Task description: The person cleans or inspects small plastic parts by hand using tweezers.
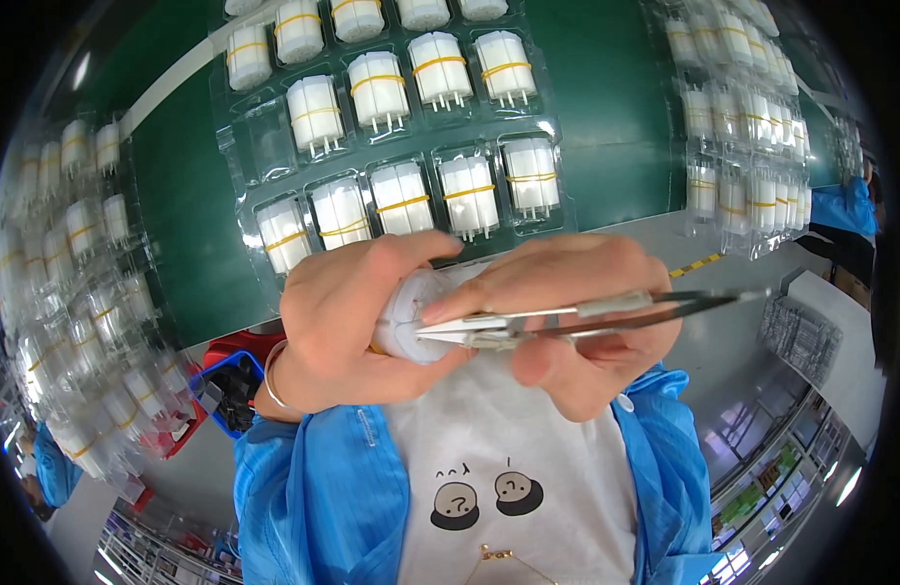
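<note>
"Looking through the head view from out here, where do you find the white cylinder (399, 330)?"

"I have it on the wearer's side of the transparent blister tray (260, 136), its end face tilted roughly toward the camera."

"How do you judge it will handle?"

"Light, I'd say, and stiff, with smooth walls that could slip. The banded white cylinders (379, 88) in the tray carry thin prongs (389, 123) that look easy to bend, so I'd take hold around the side wall, near the yellow rubber band (376, 347)."

"And the hands?"

"The left hand (338, 312) is curled around the cylinder, thumb and fingers parted by its width. The right hand (601, 273) is pinched narrow on a slim, pointed metal hand tool (606, 306), its tips at the end face. Whether those tips touch or only hover, I cannot tell, nor the tool's exact kind."
</note>
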`<state>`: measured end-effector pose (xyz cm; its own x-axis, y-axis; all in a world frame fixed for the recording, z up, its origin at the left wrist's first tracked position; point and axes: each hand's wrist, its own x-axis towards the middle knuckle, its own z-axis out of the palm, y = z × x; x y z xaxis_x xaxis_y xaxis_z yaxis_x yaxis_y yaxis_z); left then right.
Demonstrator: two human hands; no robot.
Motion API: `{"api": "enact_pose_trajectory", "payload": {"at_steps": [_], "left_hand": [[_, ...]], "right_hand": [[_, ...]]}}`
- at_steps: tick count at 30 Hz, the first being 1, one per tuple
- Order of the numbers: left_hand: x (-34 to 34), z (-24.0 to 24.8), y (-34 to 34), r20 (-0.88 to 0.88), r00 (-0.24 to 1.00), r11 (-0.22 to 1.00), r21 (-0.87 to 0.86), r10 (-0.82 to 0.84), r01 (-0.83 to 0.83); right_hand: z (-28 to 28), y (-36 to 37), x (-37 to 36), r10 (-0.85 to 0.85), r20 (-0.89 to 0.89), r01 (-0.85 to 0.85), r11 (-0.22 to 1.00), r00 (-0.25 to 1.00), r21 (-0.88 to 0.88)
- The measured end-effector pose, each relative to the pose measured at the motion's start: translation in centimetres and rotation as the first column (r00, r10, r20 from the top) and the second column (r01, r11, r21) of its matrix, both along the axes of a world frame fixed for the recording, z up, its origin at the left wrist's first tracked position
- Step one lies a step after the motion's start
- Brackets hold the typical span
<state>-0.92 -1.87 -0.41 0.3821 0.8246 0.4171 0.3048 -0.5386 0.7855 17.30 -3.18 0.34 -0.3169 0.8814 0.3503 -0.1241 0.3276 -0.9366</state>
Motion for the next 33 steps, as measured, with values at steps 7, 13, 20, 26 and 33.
{"api": "enact_pose_trajectory", "payload": {"at_steps": [7,13,20,26,33], "left_hand": [[0.1,0.0,0.3,0.241,0.945,0.958,-0.123,-0.223,0.257],[-0.3,-0.3,0.0,0.258,0.917,0.912,-0.198,-0.305,0.359],[-0.3,-0.1,0.2,0.236,0.916,0.900,-0.221,-0.325,0.376],[-0.1,0.3,0.2,0.032,0.958,0.933,-0.218,-0.286,0.286],[-0.5,-0.4,0.8,0.171,0.965,0.969,-0.117,-0.197,0.218]], "right_hand": [[0.2,0.5,0.1,0.105,-0.127,-0.112,0.992,0.986,-0.052],[-0.1,0.3,0.6,0.167,-0.187,-0.186,0.978,0.968,-0.089],[0.7,0.4,1.0,0.136,0.014,-0.135,0.990,0.991,-0.042],[0.1,0.4,0.9,0.099,0.082,-0.100,0.995,0.992,0.005],[0.5,0.0,0.5,0.070,-0.169,-0.080,0.995,0.983,-0.053]]}}
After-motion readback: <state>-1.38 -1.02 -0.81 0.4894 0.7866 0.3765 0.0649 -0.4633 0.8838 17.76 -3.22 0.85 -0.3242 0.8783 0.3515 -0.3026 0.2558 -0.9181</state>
